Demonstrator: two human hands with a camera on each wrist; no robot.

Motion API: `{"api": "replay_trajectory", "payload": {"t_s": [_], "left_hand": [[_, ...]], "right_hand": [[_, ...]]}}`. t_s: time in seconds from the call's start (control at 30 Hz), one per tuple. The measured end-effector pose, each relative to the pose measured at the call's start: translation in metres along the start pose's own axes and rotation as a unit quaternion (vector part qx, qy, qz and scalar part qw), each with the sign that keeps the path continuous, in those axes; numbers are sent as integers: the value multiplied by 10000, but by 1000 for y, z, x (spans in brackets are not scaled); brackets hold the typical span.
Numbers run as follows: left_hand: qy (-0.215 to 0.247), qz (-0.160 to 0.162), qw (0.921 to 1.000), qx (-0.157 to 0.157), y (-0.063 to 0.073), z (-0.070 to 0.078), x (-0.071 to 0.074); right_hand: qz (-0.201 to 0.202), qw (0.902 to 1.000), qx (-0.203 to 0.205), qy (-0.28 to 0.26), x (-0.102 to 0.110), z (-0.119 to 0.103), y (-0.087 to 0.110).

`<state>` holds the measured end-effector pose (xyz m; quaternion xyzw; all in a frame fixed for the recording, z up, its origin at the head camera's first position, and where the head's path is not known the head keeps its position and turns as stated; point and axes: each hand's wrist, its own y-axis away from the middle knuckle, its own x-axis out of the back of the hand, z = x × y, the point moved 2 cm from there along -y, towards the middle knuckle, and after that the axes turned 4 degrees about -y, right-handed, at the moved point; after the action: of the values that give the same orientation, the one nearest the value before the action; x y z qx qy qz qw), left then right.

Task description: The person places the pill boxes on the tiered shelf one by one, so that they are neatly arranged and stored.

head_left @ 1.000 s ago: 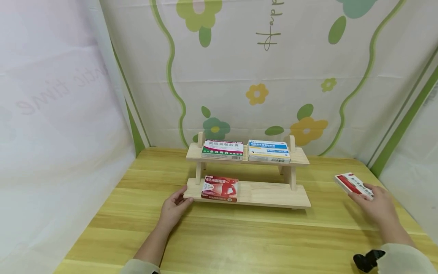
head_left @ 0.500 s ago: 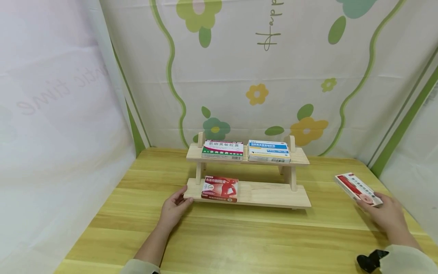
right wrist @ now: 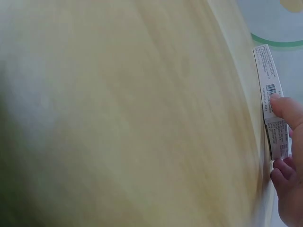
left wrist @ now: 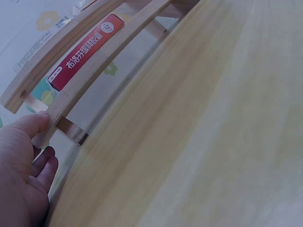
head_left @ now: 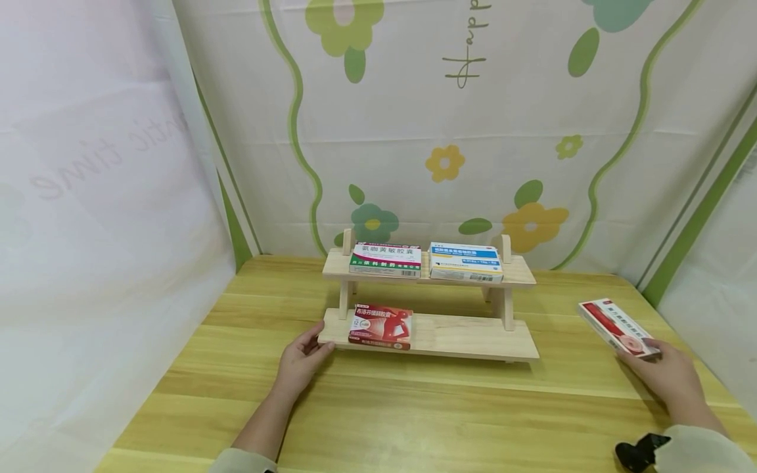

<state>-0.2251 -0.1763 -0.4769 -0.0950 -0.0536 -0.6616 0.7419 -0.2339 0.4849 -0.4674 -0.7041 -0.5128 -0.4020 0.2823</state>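
Note:
A two-tier wooden display shelf (head_left: 473, 335) stands mid-table. My left hand (head_left: 300, 361) grips the left end of its lower board, thumb at the front edge; in the left wrist view the fingers (left wrist: 45, 170) curl below the board. At the right, my right hand (head_left: 671, 374) holds a white and red medicine box (head_left: 618, 326) by its near end. In the right wrist view the thumb (right wrist: 286, 109) lies against the box's printed side (right wrist: 267, 80), beside the barcode. A red medicine box (head_left: 380, 326) sits on the lower board's left part, near my left hand.
On the upper board are a white, red and green medicine box (head_left: 386, 260) and a blue and white one (head_left: 465, 261). The wooden table (head_left: 414, 420) runs back to a flowered cloth (head_left: 384, 118), with cloth walls at both sides.
My right hand has slid back along the white and red box to its near right end, so more of its face shows. The left hand and shelf have stayed in place.

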Motion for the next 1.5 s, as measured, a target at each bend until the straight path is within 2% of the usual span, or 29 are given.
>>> {"api": "replay_trajectory", "payload": {"t_s": [0.23, 0.47, 0.67, 0.93, 1.07, 1.3, 1.5], "left_hand": [[-10, 4, 10000, -6, 0, 0, 0], [-45, 28, 10000, 36, 1, 0, 0], [-50, 11, 10000, 30, 1, -1, 0], [-67, 14, 10000, 0, 1, -1, 0], [-66, 11, 10000, 5, 1, -1, 0], [-72, 18, 10000, -21, 0, -1, 0], [-31, 18, 10000, -45, -1, -2, 0]], "right_hand": [[88, 9996, -251, -81, 1, -1, 3], [179, 9947, -702, -723, 9, -7, 7], [644, 9919, -332, -1048, 22, -23, 12], [1030, 9899, 195, -958, 36, -54, 20], [1073, 9893, 416, -901, 42, -69, 23], [1094, 9840, 803, -1150, 52, -101, 33], [933, 9816, 999, -1334, 58, -128, 42]]}}
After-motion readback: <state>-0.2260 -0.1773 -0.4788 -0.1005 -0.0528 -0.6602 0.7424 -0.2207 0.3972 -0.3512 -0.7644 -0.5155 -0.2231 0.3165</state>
